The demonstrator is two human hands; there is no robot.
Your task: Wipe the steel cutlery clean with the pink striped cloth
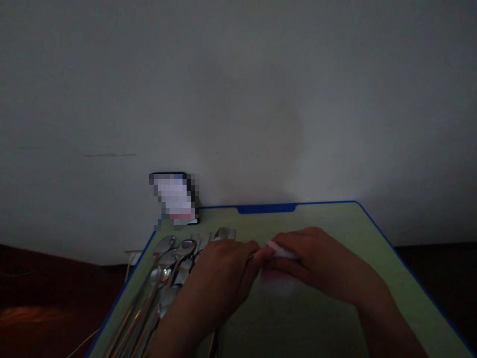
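Both hands are brought together above the middle of the table (324, 216), fingertips meeting. The right hand (324, 253) is closed, and a soft white wad (283, 251) is gripped between its thumb and fingers. The left hand (223, 271) is curled closed at its near side, knuckles up; a slim, bright-edged item (252, 256) seems to be pinched at its fingertips, though it is mostly covered and its kind cannot be told. Below the right hand, a pale and reddish patch (278, 283) is blurred.

On the left part of the table, metal cutlery is laid out in a loose bunch, partly hidden by the left forearm: spoons (186, 247) and a fork (222, 232) are made out (bowls and tines pointed toward the wall (238, 99)). At the far left corner a phone (173, 196) is propped upright, its screen pixelated. The tabletop is pale green, edged in blue.
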